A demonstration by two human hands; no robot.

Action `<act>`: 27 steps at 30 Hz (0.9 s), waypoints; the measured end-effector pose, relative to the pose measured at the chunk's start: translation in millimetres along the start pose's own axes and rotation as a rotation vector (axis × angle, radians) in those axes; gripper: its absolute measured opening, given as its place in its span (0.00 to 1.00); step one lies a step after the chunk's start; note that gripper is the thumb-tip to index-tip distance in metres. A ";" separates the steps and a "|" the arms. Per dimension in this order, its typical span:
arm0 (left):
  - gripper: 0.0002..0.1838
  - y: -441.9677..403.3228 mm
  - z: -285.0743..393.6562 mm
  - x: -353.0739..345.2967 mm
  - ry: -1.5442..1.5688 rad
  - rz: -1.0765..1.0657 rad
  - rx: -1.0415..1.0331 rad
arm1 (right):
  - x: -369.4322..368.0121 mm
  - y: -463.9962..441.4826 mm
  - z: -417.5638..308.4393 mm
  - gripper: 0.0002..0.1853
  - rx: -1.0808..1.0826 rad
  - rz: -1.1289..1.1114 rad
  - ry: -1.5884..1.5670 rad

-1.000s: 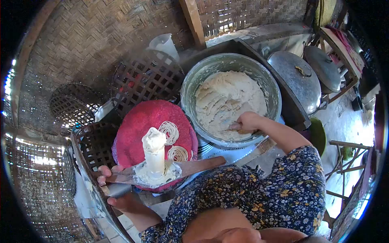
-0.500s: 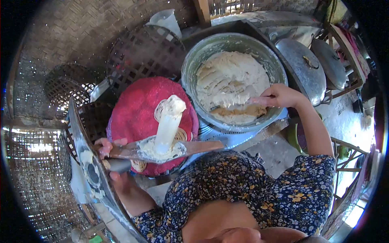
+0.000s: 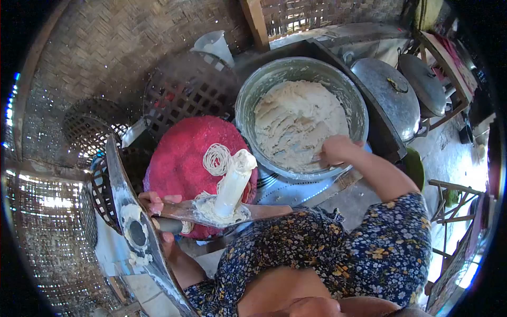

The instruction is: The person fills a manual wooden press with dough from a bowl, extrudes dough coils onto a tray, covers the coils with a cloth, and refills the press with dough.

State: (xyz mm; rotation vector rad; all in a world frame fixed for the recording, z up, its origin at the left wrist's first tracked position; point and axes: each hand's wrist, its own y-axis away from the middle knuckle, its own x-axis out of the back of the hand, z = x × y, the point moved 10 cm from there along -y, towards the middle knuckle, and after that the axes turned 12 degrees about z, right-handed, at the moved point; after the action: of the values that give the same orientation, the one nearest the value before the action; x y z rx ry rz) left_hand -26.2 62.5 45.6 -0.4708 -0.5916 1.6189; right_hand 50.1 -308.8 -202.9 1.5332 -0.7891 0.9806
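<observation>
My left hand point(image 3: 158, 207) is wrapped around the end of a wooden board point(image 3: 272, 211), above the pink cloth. From this board a white tube point(image 3: 231, 193) stands up, its open end packed with pale dough. Beside the same hand, a second long board point(image 3: 119, 179) smeared with dough carries a grey cylinder point(image 3: 170, 225). My right hand point(image 3: 340, 150) reaches into a large metal tub point(image 3: 359, 100), fingers curled into the pale dough point(image 3: 301, 113) near its front wall; the fingertips are hidden. A coil of thin noodle strands point(image 3: 217, 159) lies on the pink cloth point(image 3: 179, 153).
Behind the cloth, a dark lattice basket point(image 3: 190, 90) leans near a translucent jug point(image 3: 214, 45). Lidded metal pots point(image 3: 388, 95) stand to the right of the tub. A green basin point(image 3: 414, 166) sits lower right. Woven bamboo walls point(image 3: 132, 37) enclose the left and back.
My right hand has moved from the tub's right side down and left, with its fingers now deeper in the dough. The view has shifted a little; my left hand keeps its hold on the board.
</observation>
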 end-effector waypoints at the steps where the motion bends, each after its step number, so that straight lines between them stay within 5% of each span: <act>1: 0.34 0.9 -2.9 0.2 -0.010 0.005 0.049 | -10.8 -10.4 -3.5 0.16 0.014 0.011 0.053; 4: 0.34 2.6 -5.8 5.7 0.044 0.022 0.017 | -18.0 -30.9 -5.1 0.15 -0.021 0.156 0.004; 20: 0.36 1.1 -12.2 -10.4 0.029 -0.052 0.077 | 75.4 47.1 45.6 0.18 0.115 0.082 -0.318; 23: 0.23 10.9 -33.5 -35.8 -0.487 -0.389 -0.419 | 103.0 62.1 46.5 0.23 0.245 0.133 -0.636; 24: 0.21 -0.9 -88.8 -19.8 -0.130 -0.214 0.276 | 121.6 71.3 42.3 0.22 0.293 0.156 -0.581; 26: 0.22 6.2 -116.7 -53.7 0.216 -0.073 0.799 | 148.2 82.9 40.0 0.22 0.323 0.169 -0.717; 27: 0.25 -2.0 -116.7 -70.9 0.132 -0.136 0.719 | 162.6 88.2 36.5 0.22 0.339 0.171 -0.786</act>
State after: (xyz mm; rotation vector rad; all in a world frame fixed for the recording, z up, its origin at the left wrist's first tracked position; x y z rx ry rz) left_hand 56.1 4.8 -46.8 0.0007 0.0764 1.5332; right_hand 49.3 -356.9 -20.6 2.2195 -1.3647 0.6300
